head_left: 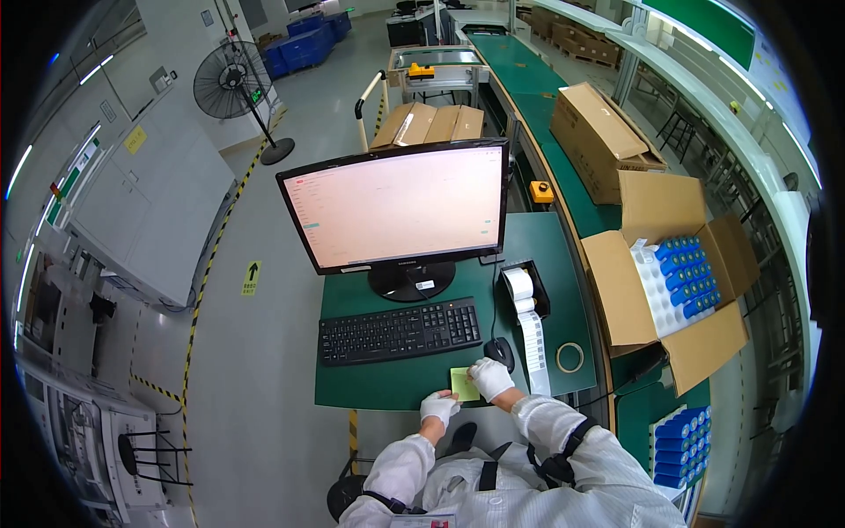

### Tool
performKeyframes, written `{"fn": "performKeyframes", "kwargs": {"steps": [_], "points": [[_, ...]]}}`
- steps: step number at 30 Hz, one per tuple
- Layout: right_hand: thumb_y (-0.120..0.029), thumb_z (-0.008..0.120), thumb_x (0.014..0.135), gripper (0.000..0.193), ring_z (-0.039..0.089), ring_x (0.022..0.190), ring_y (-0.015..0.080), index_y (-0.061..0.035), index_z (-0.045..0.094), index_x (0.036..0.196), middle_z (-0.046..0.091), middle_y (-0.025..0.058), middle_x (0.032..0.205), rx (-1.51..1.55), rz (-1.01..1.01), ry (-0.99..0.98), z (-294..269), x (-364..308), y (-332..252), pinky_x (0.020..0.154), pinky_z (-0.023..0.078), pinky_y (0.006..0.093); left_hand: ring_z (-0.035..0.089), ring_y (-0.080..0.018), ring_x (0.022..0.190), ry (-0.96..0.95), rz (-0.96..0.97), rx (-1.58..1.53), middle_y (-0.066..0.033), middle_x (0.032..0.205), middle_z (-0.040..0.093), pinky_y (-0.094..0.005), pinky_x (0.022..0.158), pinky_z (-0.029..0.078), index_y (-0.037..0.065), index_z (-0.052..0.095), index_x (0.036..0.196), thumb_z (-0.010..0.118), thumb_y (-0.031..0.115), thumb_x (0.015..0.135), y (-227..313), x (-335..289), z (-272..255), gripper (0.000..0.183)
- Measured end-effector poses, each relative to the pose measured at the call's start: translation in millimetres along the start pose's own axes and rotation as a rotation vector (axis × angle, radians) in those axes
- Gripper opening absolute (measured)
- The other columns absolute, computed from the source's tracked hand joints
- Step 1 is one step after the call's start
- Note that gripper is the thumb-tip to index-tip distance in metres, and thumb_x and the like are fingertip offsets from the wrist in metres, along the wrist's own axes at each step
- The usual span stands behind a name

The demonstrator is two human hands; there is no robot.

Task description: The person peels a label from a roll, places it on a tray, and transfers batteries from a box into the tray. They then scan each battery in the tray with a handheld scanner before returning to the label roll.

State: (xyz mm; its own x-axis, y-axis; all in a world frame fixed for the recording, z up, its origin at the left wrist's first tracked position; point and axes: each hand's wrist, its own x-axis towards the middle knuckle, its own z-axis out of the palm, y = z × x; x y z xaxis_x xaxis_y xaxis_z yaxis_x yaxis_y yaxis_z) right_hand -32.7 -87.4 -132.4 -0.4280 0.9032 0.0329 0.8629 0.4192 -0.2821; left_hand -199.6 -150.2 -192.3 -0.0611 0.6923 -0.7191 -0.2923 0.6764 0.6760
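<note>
A small yellow-green sticky note pad (464,385) is at the front edge of the green tabletop (370,385). My left hand (439,407), in a white glove, pinches its lower left edge. Gloved in white too, my right hand (490,378) has its fingers closed at the pad's upper right side; its fingertips are small and partly hidden. Just beyond the right hand lies a black mouse (499,354). A black keyboard (399,332) is farther left, in front of a lit monitor (396,207) on a round stand.
A label strip (534,352) trails from a roll in a black box (542,295). Beside it lies a tape ring (569,357). To the right, an open carton (620,290) holds blue cylinders (687,275); more blue cylinders (682,447) stand nearer me. A conveyor (528,106) runs behind.
</note>
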Motion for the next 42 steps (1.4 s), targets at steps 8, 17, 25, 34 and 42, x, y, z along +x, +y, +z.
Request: {"fn": "performKeyframes", "kwargs": {"steps": [8, 17, 25, 34, 42], "points": [[-0.016, 0.061, 0.075, 0.009, 0.066, 0.083, 0.0229, -0.0091, 0.066, 0.076, 0.066, 0.0067, 0.082, -0.195, -0.168, -0.085, -16, 0, -8, 0.066, 0.054, 0.0363, 0.071, -0.0318, 0.084, -0.111, -0.190, -0.235, -0.0104, 0.100, 0.068, -0.0391, 0.067, 0.058, 0.010, 0.058, 0.102, 0.053, 0.017, 0.097, 4, 5, -15, 0.011], [-0.018, 0.057, 0.084, 0.022, 0.066, 0.081, 0.0244, -0.0082, 0.065, 0.102, 0.066, 0.0062, 0.087, -0.136, -0.329, 0.186, -35, -25, -11, 0.072, 0.052, 0.0365, 0.057, -0.0392, 0.115, -0.157, -0.411, -0.345, -0.0179, 0.124, 0.059, -0.0448, 0.094, 0.051, 0.005, 0.053, 0.124, 0.051, 0.027, 0.100, 22, 15, -14, 0.032], [-0.019, 0.059, 0.079, 0.009, 0.064, 0.076, 0.0216, -0.0136, 0.065, 0.082, 0.064, 0.0036, 0.079, -0.044, -0.321, 0.113, -40, -58, -18, 0.065, 0.049, 0.0367, 0.063, -0.0285, 0.103, -0.306, -0.342, -0.188, -0.0139, 0.116, 0.063, -0.0396, 0.089, 0.053, 0.001, 0.057, 0.120, 0.067, 0.017, 0.091, 7, 56, -21, 0.034], [-0.017, 0.057, 0.078, 0.007, 0.062, 0.078, 0.0239, -0.0103, 0.058, 0.080, 0.060, 0.0055, 0.078, 0.088, -0.206, 0.145, -49, -97, -12, 0.068, 0.049, 0.0377, 0.067, -0.0221, 0.067, -0.142, -0.122, -0.033, -0.0117, 0.084, 0.069, -0.0302, 0.056, 0.055, 0.001, 0.067, 0.090, 0.066, 0.001, 0.083, 11, 61, -14, 0.007], [-0.014, 0.057, 0.081, 0.010, 0.065, 0.073, 0.0323, -0.0081, 0.055, 0.089, 0.063, 0.0114, 0.079, 0.227, -0.029, 0.188, -44, -87, -7, 0.063, 0.053, 0.0427, 0.070, -0.0316, 0.066, -0.177, -0.531, 0.482, -0.0189, 0.087, 0.070, -0.0375, 0.057, 0.059, -0.005, 0.061, 0.102, 0.061, 0.059, 0.087, 51, -8, 35, 0.066]]}}
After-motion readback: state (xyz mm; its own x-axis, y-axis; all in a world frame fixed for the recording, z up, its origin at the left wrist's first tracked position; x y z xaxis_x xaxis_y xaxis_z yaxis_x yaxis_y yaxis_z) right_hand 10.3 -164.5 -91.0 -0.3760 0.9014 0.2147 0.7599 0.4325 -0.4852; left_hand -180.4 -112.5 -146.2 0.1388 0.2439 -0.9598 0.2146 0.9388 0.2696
